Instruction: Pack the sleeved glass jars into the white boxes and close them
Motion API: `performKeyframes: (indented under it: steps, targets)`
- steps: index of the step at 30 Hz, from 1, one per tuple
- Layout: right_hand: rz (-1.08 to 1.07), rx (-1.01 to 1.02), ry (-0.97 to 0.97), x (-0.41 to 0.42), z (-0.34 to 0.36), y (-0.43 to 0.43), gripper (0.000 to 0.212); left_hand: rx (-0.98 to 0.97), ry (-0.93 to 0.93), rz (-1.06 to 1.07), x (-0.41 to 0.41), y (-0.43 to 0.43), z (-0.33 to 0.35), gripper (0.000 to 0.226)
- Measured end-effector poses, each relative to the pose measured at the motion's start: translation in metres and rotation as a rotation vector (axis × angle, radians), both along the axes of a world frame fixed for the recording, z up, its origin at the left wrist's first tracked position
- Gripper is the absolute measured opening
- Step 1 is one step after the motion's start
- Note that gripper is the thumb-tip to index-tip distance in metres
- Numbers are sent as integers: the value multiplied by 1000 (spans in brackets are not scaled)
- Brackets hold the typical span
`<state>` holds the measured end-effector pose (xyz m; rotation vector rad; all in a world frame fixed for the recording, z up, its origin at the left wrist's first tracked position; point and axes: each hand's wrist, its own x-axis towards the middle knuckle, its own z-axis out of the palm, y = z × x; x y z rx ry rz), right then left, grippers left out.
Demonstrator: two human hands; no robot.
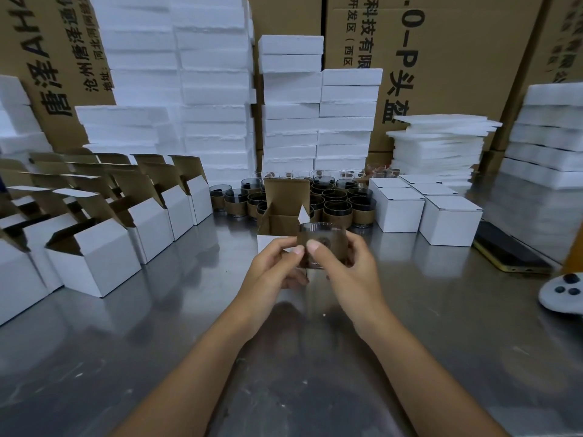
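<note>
- Risk, slip: you grip the sleeved jar [321, 244] by its cardboard sleeve. If the glass slides inside it, the jar could drop onto the steel table [157, 310].
- Risk, snag: the open box [284, 212] has side flaps leaning inward (one white corner juts up), and the jar may catch one going in.
- Jar: held off the table, just in front of the open box, between both hands.
- Left hand [274, 266]: thumb and fingers pinch the jar's left side.
- Right hand [344, 263]: curled round its right side, thumb on the front.
</note>
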<state>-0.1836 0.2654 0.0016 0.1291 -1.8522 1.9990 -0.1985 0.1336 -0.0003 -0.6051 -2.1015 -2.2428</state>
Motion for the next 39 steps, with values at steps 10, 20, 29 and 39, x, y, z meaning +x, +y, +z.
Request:
performKeyframes:
  steps: [10,20,29,39]
  targets:
    - [128,-74,-258,2,5,0,35,-41,-56,-17,1,1,-3,53]
    - [153,-41,-293,4,5,1,42,-79,-57,10,3,2,-1,56]
    - [12,-10,25,5,3,-4,50,45,-20,115,2,1,5,51]
    - [-49,129,145,-1,-7,-1,65,-80,98,297,-1,0,3,20]
